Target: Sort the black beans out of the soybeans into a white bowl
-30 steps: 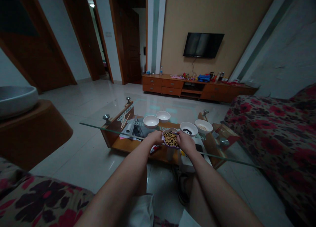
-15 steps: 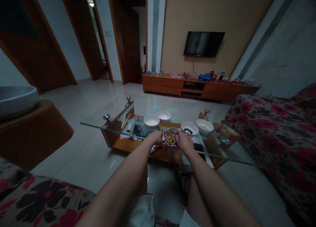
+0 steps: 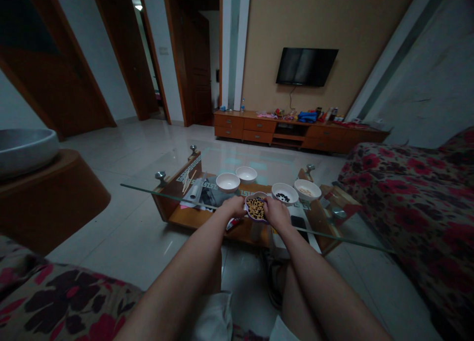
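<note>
- Between both hands: small purple-rimmed bowl point(image 3: 255, 207) of yellow soybeans point(image 3: 255, 209), gripped from either side, apparently to keep it level.
- Left hand point(image 3: 234, 206): curled closed on the bowl's left edge.
- Right hand point(image 3: 277, 213): curled closed on its right edge.
- Just beyond right hand: white bowl point(image 3: 285, 193) of black beans, within easy reach.
- Farther right: white bowl point(image 3: 307, 190) of pale grains.
- Beyond left hand: two white bowls point(image 3: 227, 182).

Centre, near edge of coffee table point(image 3: 188, 221): bean bowl point(image 3: 255, 208), between left hand point(image 3: 234, 206) and right hand point(image 3: 277, 213).
Far edge: rear bowl point(image 3: 227, 182), second rear bowl point(image 3: 246, 174).
Right: inner bowl point(image 3: 285, 193), outer bowl point(image 3: 307, 190).
Left end: chopsticks point(image 3: 188, 181).
Beyond table: TV cabinet point(image 3: 259, 131).
</note>
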A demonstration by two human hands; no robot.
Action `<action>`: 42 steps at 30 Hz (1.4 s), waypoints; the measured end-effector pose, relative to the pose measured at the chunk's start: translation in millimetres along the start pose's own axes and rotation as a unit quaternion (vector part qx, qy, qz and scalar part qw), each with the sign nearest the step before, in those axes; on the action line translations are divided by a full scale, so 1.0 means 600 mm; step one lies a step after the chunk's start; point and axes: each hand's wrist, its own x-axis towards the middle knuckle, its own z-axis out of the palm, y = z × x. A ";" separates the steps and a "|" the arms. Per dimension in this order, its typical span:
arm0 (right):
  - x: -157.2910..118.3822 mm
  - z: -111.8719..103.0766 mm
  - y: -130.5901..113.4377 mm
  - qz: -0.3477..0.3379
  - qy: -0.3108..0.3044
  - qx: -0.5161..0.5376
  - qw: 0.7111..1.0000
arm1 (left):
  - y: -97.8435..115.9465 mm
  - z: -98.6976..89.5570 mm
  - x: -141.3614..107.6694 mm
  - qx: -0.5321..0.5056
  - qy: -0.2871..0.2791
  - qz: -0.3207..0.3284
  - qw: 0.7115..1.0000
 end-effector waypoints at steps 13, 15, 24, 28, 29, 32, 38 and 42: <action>-0.004 0.000 0.025 -0.025 0.055 0.037 0.997 | 0.003 -0.004 -0.005 -0.012 0.001 -0.003 1.000; -0.006 -0.003 0.032 -0.021 0.065 0.045 0.997 | 0.002 -0.004 -0.006 -0.015 0.003 0.009 1.000; -0.006 -0.016 0.070 0.029 0.099 0.058 0.993 | -0.003 0.001 0.000 -0.007 0.005 0.010 1.000; -0.006 -0.018 0.082 0.066 0.119 0.050 0.989 | -0.004 0.002 0.002 -0.003 0.006 0.009 1.000; -0.006 -0.019 0.084 0.077 0.124 0.047 0.988 | -0.004 0.002 0.003 -0.003 0.005 0.008 1.000; -0.007 -0.018 0.091 0.107 0.137 0.032 0.984 | -0.005 0.003 0.004 -0.005 0.002 0.003 1.000; -0.007 -0.015 0.096 0.137 0.135 0.011 0.981 | -0.005 0.005 0.005 -0.003 0.007 0.000 1.000; -0.010 -0.019 0.093 0.147 0.124 0.014 0.981 | -0.004 0.004 0.004 -0.003 0.008 0.001 1.000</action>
